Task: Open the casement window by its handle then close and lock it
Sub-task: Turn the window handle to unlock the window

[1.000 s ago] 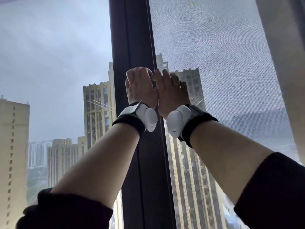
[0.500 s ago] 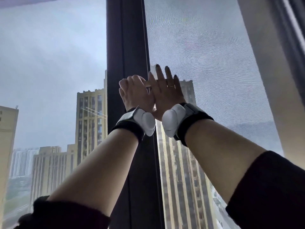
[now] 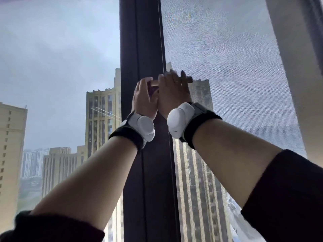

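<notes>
Hands are both up on the handle [image 3: 189, 79], a brass-looking bar sticking out sideways from the dark window frame [image 3: 139, 49]. Right hand [image 3: 172, 91] has its fingers curled over the bar, gripping it. Left hand [image 3: 143, 97] cups the handle's base end, fingers bent around it. Mesh screen [image 3: 227, 67] sits right behind.

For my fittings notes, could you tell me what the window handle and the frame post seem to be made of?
Handle: probably metal with a brushed bronze-gold finish, judging by its soft sheen; mostly covered by the right hand.
Frame post: likely coated aluminium, dark and matte, with straight crisp edges.
</notes>
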Tool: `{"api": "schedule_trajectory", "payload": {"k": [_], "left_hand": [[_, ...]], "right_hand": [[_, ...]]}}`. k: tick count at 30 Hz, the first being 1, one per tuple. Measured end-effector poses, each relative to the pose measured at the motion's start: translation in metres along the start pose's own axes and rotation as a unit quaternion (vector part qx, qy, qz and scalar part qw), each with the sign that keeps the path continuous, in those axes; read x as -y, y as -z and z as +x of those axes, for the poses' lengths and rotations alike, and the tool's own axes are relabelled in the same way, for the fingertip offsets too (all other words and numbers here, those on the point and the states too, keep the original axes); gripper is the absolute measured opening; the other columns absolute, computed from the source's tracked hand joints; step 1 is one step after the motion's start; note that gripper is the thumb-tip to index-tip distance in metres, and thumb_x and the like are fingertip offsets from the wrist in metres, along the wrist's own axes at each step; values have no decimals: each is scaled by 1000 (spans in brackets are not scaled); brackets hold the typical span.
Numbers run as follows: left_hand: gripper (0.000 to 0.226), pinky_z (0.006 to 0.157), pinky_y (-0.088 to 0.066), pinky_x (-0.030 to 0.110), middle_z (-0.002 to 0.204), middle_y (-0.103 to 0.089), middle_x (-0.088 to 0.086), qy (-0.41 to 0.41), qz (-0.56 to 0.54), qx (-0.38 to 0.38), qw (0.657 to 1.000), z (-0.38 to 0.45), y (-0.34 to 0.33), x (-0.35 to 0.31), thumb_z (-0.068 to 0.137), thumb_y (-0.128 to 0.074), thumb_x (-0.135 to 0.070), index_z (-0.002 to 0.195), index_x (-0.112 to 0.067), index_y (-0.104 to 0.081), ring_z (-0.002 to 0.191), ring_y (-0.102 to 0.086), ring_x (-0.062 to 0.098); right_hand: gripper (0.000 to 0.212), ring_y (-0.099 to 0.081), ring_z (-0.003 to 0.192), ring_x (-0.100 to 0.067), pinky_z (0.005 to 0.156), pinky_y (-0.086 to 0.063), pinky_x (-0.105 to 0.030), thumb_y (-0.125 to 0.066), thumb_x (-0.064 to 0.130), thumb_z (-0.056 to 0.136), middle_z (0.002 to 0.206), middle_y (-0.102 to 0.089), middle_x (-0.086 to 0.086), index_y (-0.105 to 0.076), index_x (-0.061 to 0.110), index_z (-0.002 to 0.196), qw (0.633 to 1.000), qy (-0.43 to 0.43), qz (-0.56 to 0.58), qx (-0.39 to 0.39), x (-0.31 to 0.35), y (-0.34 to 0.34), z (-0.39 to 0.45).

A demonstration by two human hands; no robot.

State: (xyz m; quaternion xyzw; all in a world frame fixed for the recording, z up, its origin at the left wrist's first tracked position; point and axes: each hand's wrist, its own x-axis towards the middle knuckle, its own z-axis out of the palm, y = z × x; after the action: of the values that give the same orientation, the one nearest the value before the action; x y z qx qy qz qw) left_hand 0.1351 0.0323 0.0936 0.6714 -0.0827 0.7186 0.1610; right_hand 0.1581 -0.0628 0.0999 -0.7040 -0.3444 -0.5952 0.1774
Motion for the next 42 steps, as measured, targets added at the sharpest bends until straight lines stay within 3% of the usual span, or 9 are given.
{"api": "schedule_trajectory", "payload": {"k": [3,6,9,13,17,28,32,42], "left_hand": [[24,79,-42,21,102,-67,11,14,-9,7,1000,7,8,2,79,-53,-7,103,-6,-59,93,-61,24],[19,77,-47,27,94,-68,10,21,-10,33,999,15,14,2,77,-57,-3,96,-7,-61,82,-61,20],[18,73,-45,22,93,-67,11,31,-13,35,999,16,14,2,77,-57,-1,95,-6,-60,79,-57,17],[17,78,-46,32,95,-67,14,34,-27,7,999,12,9,-1,77,-56,1,94,-3,-59,86,-60,26],[15,76,-40,24,96,-64,15,23,-16,-12,1000,10,5,-4,79,-55,2,93,1,-58,90,-57,27],[13,79,-42,28,97,-64,15,15,-5,4,1000,11,10,-2,81,-56,-1,93,-2,-59,92,-58,28],[12,77,-40,22,95,-64,14,9,-7,1,1000,10,12,-2,80,-57,0,92,-2,-60,90,-58,26],[11,80,-49,40,94,-65,11,17,-26,13,999,12,13,-1,80,-59,-3,90,-5,-59,87,-59,26]], "right_hand": [[35,-39,129,-31,116,-15,-40,-33,16,94,133,-47,-16,-42,3,125,1000,10,-7,4,4,5,8],[30,-43,122,-31,106,-28,-40,-34,14,94,129,-50,-15,-45,4,119,1000,10,-26,13,4,8,11],[29,-44,122,-31,102,-32,-39,-35,13,93,128,-51,-13,-46,5,119,999,-9,-21,25,6,13,13],[29,-45,122,-31,100,-34,-40,-33,12,92,127,-53,-13,-47,6,118,999,-25,-24,31,9,13,15],[29,-44,122,-31,100,-34,-40,-34,13,92,127,-53,-13,-47,6,117,998,-24,-27,45,7,16,17],[29,-43,122,-31,101,-33,-39,-31,11,94,126,-53,-15,-46,4,118,997,-37,-18,62,10,22,19],[28,-43,122,-32,101,-33,-39,-34,9,92,125,-53,-15,-45,4,117,997,-30,-20,65,9,22,17],[27,-44,121,-33,100,-33,-40,-35,7,90,124,-53,-16,-45,4,116,998,-25,-36,55,9,21,17]]}}
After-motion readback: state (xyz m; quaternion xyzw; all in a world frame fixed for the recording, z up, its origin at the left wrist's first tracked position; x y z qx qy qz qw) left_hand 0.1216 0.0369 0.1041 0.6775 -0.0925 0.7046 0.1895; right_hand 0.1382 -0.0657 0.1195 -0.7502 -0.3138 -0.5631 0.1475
